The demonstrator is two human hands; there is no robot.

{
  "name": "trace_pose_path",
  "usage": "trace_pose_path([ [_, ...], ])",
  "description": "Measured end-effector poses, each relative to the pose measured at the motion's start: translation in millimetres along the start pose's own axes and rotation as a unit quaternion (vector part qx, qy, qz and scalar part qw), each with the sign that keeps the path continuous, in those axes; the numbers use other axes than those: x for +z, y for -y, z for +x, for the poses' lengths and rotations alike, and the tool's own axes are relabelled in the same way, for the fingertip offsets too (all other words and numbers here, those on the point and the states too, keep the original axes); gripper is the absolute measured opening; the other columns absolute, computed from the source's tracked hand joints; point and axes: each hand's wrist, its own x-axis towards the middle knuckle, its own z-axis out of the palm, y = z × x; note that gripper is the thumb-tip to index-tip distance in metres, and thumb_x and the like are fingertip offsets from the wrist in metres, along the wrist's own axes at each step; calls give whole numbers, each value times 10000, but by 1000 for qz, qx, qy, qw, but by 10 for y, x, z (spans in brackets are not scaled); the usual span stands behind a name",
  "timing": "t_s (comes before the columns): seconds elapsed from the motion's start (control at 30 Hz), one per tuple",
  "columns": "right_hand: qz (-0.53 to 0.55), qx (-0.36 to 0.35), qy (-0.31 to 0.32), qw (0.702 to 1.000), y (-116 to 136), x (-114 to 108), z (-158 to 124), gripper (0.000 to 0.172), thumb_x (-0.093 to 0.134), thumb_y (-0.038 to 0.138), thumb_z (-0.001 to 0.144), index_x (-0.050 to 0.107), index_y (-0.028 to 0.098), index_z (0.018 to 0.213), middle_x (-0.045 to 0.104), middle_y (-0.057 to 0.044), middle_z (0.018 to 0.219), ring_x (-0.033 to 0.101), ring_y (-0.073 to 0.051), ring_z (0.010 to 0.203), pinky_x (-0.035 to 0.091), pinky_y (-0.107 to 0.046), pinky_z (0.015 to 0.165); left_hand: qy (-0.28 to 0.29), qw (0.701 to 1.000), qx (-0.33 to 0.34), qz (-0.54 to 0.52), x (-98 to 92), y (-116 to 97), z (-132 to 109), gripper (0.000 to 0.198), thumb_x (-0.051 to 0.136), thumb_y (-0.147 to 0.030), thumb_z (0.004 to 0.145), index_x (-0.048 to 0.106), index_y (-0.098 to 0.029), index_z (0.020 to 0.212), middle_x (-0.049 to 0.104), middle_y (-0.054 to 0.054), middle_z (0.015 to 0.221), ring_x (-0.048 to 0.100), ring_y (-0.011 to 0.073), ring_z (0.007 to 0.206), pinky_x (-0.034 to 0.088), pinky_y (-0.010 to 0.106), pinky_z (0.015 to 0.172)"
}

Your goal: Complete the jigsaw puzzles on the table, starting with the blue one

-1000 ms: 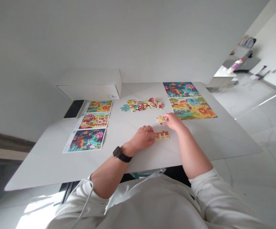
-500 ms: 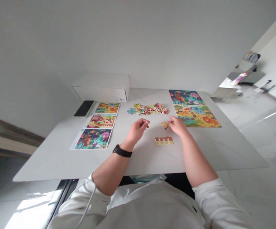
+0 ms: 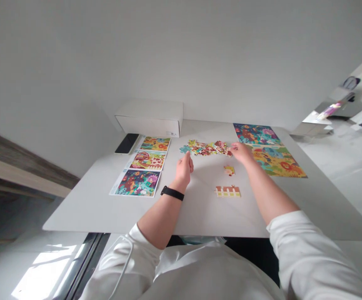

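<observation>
Okay, I'm placing everything on my feed relative to the loose heap of cardboard jigsaw pieces (image 3: 207, 148) on the white bench (image 3: 199, 221). The heap stretches sideways across the view, its long axis running left to right. My left grip, a bare left hand (image 3: 183, 168) with a black watch strap (image 3: 172, 193) at the wrist, stands upright at the heap's left end, its fingertips (image 3: 187, 155) raised to a teal jigsaw piece (image 3: 185, 149). I cannot tell whether they pinch it or only touch it. My right grip, a bare right hand (image 3: 241, 152), lies at the heap's right end with its fingers curled into the pieces, its hold unclear. The pieces look light, thin and stiff, best taken by the edges between finger and thumb. Below the heap lies a joined strip of red-and-cream fence pieces (image 3: 227, 191), its long axis sideways, and a single yellow-and-red jigsaw piece (image 3: 229, 170) sits between the strip and the heap.
</observation>
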Motion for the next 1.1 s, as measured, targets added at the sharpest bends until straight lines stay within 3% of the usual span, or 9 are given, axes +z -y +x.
trace_pose_path([
  [0.2,-57,-27,-15,998,41,158,389,385,651,379,1004,761,199,1326,727,-170,1395,699,-269,1249,490,-338,1077,-10,1000,-19,-20,-11,-11,98,613,580,-589,981,310,-244,552,265,-67,421,246,71,401,189,230,432],
  [0.33,-65,-19,2,998,39,218,519,426,746,447,935,784,187,1270,751,-186,1313,714,-287,1197,505,-334,1023,-25,999,-22,-44,-40,-25,150,616,576,-594,984,300,-247,557,252,-72,418,251,73,395,203,228,431],
  [0.43,-33,-9,0,999,35,238,521,385,777,456,897,794,187,1171,764,-177,1270,714,-289,1165,511,-341,989,-23,998,-36,-46,-64,-45,173,617,563,-595,985,298,-244,551,258,-69,404,259,73,388,216,226,432],
  [0.63,118,1,-74,990,26,212,349,234,752,388,859,729,204,1002,782,-123,1191,684,-275,1132,512,-366,1005,-11,996,-50,-73,-89,-99,196,577,586,-551,970,314,-240,567,273,-72,409,233,65,379,181,233,430],
  [0.73,266,18,-102,958,-1,127,187,266,750,438,857,684,206,970,784,-98,1079,695,-252,1041,541,-359,949,0,995,-65,-79,-108,-141,212,535,629,-532,945,339,-236,607,300,-79,441,250,57,391,194,222,432],
  [0.93,565,-40,-111,816,-9,-101,-415,437,888,565,748,627,267,932,717,14,866,684,-163,790,567,-291,740,21,994,-61,-92,-99,-206,208,470,644,-460,932,353,-228,645,290,-87,460,246,55,393,202,208,427],
  [1.03,604,-64,-66,791,112,-55,-754,414,904,552,746,681,272,954,731,13,876,671,-142,729,542,-256,645,47,997,-30,-57,-54,-220,109,459,684,-466,913,398,-224,647,318,-83,467,270,57,400,220,209,434],
  [1.1,606,-53,-44,792,208,67,-921,426,899,576,739,711,269,967,755,-3,895,695,-161,749,552,-267,629,78,997,3,-11,-20,-219,-2,414,720,-463,894,462,-218,683,380,-76,498,315,60,418,249,208,443],
])
